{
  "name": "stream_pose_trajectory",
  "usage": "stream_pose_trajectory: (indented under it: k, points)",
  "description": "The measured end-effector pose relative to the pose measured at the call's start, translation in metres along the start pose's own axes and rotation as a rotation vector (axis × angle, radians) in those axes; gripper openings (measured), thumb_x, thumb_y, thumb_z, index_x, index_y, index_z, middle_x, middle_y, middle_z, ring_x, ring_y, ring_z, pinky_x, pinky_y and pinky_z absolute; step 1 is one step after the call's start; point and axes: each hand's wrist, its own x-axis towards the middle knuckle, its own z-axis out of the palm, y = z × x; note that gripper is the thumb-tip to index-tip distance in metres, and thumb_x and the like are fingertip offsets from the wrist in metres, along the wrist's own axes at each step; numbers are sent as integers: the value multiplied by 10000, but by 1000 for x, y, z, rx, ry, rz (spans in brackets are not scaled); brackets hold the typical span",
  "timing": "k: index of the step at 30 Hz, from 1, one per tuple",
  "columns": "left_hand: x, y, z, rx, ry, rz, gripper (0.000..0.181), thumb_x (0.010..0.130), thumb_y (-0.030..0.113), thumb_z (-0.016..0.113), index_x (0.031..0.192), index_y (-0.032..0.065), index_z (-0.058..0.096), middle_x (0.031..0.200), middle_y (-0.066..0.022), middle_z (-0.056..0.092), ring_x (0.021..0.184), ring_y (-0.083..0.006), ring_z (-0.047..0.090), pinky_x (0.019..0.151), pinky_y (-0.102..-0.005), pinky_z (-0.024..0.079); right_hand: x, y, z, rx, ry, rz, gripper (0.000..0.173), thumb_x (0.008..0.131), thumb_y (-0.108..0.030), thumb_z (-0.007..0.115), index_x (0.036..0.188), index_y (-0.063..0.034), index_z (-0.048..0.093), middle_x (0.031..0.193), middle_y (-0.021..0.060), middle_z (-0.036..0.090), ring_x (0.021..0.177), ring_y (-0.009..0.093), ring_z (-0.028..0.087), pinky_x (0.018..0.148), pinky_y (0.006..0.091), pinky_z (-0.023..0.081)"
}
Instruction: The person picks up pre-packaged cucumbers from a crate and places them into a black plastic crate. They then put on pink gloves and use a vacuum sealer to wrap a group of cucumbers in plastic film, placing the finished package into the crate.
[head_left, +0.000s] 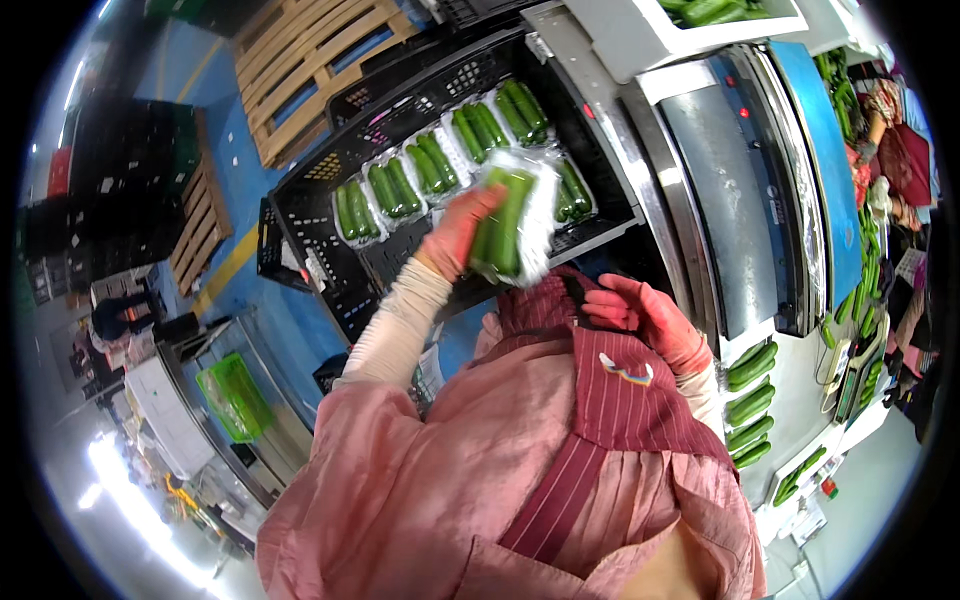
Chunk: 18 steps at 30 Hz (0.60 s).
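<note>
My left hand (463, 231), in a reddish glove, grips a plastic-wrapped pack of cucumbers (501, 225) on a white tray, held over the near side of a black plastic crate (450, 94). Inside the crate lie several similar wrapped cucumber packs (394, 187) in a row, with one more pack (574, 191) at the right, partly behind the held one. My right hand (652, 315), also gloved, is near my chest at the right edge of the burgundy striped apron (626, 397). Its fingers are bent, and no object shows in it.
Right of the crate stands a metal wrapping machine (727, 202) with a blue panel. Unwrapped cucumbers (750, 405) lie on the white work surface beyond it. Wooden pallets (315, 64) are on the blue floor behind the crate. Another person's arm (874, 139) shows at far right.
</note>
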Motion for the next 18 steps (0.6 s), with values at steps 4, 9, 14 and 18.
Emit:
stream_pose_trajectory:
  k: [4, 9, 14, 18]
  points:
    - [-27, 17, -114, -16, 385, 101, 417, 929, 367, 659, 1220, 69, 632, 1069, -46, 686, 918, -157, 664, 799, -300, 540, 6, -8, -7, -151, 71, -39, 686, 1003, -403, 529, 1445, 82, 328, 1343, 213, 545, 1200, 277, 577, 1058, 394, 435]
    - [-69, -17, -260, 11, 592, -9, 474, 892, 347, 707, 1234, 26, 635, 1164, -68, 672, 1028, -173, 647, 890, -310, 516, 18, -16, -2, -274, 193, 13, 631, 1005, -343, 545, 1444, 66, 351, 1328, 197, 563, 1172, 236, 590, 1025, 371, 462]
    - [-70, -52, -308, 105, 1037, -85, 814, 649, 460, 892, 1159, -115, 624, 1112, -118, 677, 919, -225, 659, 849, -343, 530, 26, -14, -5, -282, 221, 33, 600, 1008, -309, 545, 1447, 55, 358, 1326, 186, 568, 1143, 223, 600, 1015, 364, 468]
    - [-58, -70, -302, 384, 1295, -99, 1015, 583, 548, 887, 1231, -158, 554, 1221, -199, 629, 1084, -274, 623, 939, -359, 489, 34, -14, -2, -321, 238, 45, 600, 1004, -312, 554, 1441, 53, 365, 1314, 183, 565, 1150, 224, 586, 1028, 355, 451]
